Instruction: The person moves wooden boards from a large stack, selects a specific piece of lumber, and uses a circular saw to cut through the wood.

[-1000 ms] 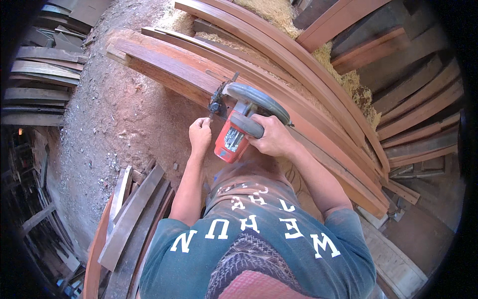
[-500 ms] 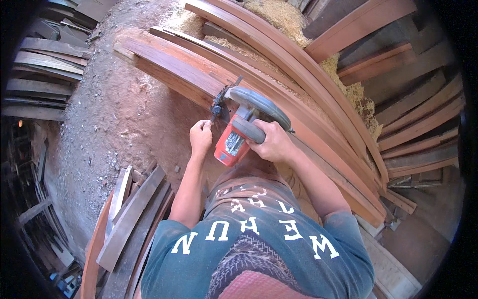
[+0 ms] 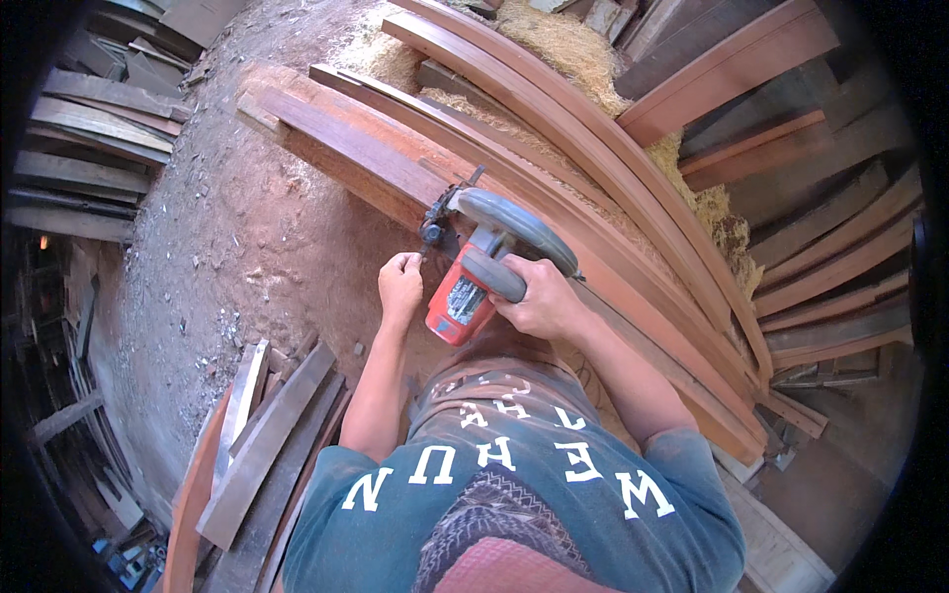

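Remotely, I have the circular saw (image 3: pixel 465 296) in the right hand (image 3: pixel 539 296). Left of that grip is the left hand (image 3: pixel 401 287), just beside the saw; a plank (image 3: pixel 356 148) lies ahead-left, boards (image 3: pixel 504 84) run beyond it and round to the right, shavings (image 3: pixel 554 44) lie past those boards, and stacked timber (image 3: pixel 267 445) lies behind-left.

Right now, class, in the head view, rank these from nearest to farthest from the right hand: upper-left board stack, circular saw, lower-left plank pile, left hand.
1. Circular saw: gripped by the right hand.
2. Left hand: left of the saw's red body.
3. Plank pile: lower left.
4. Board stack: upper left.
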`<action>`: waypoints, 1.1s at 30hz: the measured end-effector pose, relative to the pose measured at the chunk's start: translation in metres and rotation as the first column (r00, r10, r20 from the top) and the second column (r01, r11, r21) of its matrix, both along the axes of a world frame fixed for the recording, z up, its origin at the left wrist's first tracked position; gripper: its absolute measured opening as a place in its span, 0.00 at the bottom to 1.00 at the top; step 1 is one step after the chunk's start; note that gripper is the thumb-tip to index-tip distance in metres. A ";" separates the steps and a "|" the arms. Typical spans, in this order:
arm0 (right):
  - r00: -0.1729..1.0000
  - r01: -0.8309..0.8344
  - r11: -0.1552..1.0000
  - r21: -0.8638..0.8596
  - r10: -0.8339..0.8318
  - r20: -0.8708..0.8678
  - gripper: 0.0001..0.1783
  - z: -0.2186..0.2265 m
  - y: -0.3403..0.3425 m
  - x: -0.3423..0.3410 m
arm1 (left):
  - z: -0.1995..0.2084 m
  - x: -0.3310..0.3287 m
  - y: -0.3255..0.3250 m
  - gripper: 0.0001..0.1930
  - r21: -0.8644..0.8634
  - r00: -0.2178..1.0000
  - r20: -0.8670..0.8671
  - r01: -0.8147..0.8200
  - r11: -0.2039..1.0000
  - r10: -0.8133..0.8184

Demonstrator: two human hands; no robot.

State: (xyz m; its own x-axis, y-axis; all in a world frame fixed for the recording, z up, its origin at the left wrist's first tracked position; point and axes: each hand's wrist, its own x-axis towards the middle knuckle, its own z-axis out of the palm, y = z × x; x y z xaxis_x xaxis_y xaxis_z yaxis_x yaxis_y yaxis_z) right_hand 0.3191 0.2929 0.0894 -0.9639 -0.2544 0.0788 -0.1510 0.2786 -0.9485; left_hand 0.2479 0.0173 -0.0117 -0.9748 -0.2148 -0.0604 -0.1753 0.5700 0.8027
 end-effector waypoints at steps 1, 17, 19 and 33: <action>1.000 -0.003 1.000 -0.007 0.003 0.011 0.16 0.000 0.000 0.000 | 0.001 0.000 0.000 0.12 -0.010 1.000 -0.009 0.013 1.000 -0.013; 1.000 0.000 1.000 0.008 0.000 -0.012 0.16 0.005 0.001 0.000 | 0.005 -0.002 -0.001 0.12 -0.020 1.000 0.017 0.013 1.000 -0.012; 1.000 0.005 1.000 0.014 -0.004 -0.011 0.16 0.005 0.001 0.000 | 0.005 -0.003 -0.001 0.12 -0.012 1.000 0.007 0.018 1.000 -0.018; 1.000 0.016 1.000 0.010 -0.016 -0.012 0.16 -0.004 0.000 0.001 | 0.007 -0.003 -0.001 0.12 -0.010 1.000 0.014 0.026 1.000 -0.026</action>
